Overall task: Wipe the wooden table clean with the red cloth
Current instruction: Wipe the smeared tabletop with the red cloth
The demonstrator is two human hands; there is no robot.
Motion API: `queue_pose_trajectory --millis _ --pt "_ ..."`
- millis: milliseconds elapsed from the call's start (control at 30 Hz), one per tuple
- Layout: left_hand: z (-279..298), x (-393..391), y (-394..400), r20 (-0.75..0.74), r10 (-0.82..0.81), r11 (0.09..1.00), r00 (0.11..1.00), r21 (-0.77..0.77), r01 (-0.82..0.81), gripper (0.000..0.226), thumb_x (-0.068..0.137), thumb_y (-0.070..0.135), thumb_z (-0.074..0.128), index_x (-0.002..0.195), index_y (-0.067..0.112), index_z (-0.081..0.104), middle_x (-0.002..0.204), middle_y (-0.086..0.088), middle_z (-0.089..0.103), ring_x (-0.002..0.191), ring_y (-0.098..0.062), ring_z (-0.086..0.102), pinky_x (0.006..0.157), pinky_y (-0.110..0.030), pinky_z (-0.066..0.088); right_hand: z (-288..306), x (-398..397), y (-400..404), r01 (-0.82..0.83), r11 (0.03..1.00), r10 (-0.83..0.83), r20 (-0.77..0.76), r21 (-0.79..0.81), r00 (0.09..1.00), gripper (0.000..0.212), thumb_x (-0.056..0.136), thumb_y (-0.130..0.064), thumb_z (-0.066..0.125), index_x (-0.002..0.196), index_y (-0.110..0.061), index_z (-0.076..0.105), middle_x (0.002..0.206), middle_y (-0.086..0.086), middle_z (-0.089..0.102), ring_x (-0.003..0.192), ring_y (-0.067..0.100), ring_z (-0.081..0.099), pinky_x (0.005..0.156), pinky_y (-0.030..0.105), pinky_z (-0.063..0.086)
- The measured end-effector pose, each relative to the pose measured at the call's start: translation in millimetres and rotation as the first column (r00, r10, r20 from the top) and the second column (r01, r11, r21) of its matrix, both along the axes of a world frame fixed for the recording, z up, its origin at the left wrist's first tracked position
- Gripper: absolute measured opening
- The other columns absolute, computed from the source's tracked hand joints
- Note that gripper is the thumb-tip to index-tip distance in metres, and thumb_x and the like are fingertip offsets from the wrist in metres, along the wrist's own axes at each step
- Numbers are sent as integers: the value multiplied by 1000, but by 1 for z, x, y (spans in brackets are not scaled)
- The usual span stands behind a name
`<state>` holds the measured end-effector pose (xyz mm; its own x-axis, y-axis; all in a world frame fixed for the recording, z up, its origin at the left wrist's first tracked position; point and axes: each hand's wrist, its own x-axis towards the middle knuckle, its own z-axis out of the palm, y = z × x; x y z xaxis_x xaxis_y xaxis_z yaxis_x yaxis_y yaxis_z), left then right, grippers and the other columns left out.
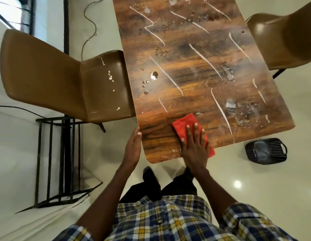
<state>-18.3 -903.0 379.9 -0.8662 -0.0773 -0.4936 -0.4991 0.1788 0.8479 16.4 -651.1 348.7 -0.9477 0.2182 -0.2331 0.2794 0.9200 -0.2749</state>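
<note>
The wooden table (194,70) stretches away from me, marked with white streaks and water droplets over most of its top. A folded red cloth (181,125) lies near the table's near edge. My right hand (194,146) presses flat on the cloth, fingers spread, covering its near half. At the near left corner of the table my left hand (133,148) rests against the table's edge, fingers straight and together, holding nothing.
A brown chair (55,77) with white spots on its seat stands at the table's left side. Another brown chair (283,39) is at the right. A black basket (266,151) sits on the floor to the right. A black metal rack (59,162) stands at left.
</note>
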Motion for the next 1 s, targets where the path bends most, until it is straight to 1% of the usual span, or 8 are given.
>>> queue_pose_trajectory --millis 100,233,333,400,567,700,833,1000 --pt "-1 -2 -1 41 34 998 999 60 -36 52 108 52 35 148 26 56 147 9 61 135 1 55 117 -28 40 1 15 -53 36 999 -35 26 -28 999 66 111 -58 20 168 -39 -7 176 -5 -17 163 31 -11 127 64 0" --pt "-6 -8 -1 51 97 993 994 67 -100 50 108 46 39 144 20 61 144 2 65 135 -11 59 122 -40 40 -7 25 -121 -199 978 199 -8 -60 980 68 112 -55 26 168 -36 -6 177 -2 -15 163 33 -12 124 63 0" --pt "-6 -6 1 51 46 999 998 -4 -46 38 111 48 36 128 33 66 132 8 68 126 -11 62 111 -34 44 -7 27 -111 -338 940 337 -20 -48 941 67 112 -54 28 169 -36 -3 177 -4 -12 163 29 -9 126 64 9" --pt "-2 -3 4 27 1 998 1000 -67 1 51 107 60 33 137 31 62 139 7 64 131 -13 59 112 -34 42 -8 26 -70 -364 931 364 -17 -31 931 64 112 -54 24 169 -39 -2 177 -8 -12 163 26 -10 126 63 12" --pt "10 -2 7 5 -103 977 995 -189 102 54 111 54 27 149 26 54 134 12 57 121 -10 52 102 -31 36 -5 28 29 -7 1000 7 10 -4 1000 62 111 -55 22 168 -41 1 177 -10 -10 164 25 -4 127 63 11" --pt "13 -5 8 19 -117 962 993 -247 118 54 112 52 27 145 22 57 129 6 60 115 -14 55 100 -33 39 -3 24 -12 94 995 -94 19 -21 995 64 111 -55 21 169 -36 -2 178 -5 -10 164 30 -6 126 64 8" --pt "13 -7 8 -16 -117 949 993 -298 107 52 113 49 28 130 19 67 113 4 68 104 -18 64 92 -31 44 -4 11 -80 -84 994 88 60 -71 994 66 112 -57 17 167 -35 -12 174 -4 -24 161 31 -18 127 64 2" --pt "17 -15 2 -51 -248 888 967 -412 206 52 113 52 25 134 25 64 106 7 70 99 -18 67 89 -34 52 -4 -22 -116 -236 970 240 74 -66 968 77 107 -64 28 169 -32 -5 177 2 -17 162 41 -7 122 69 8"
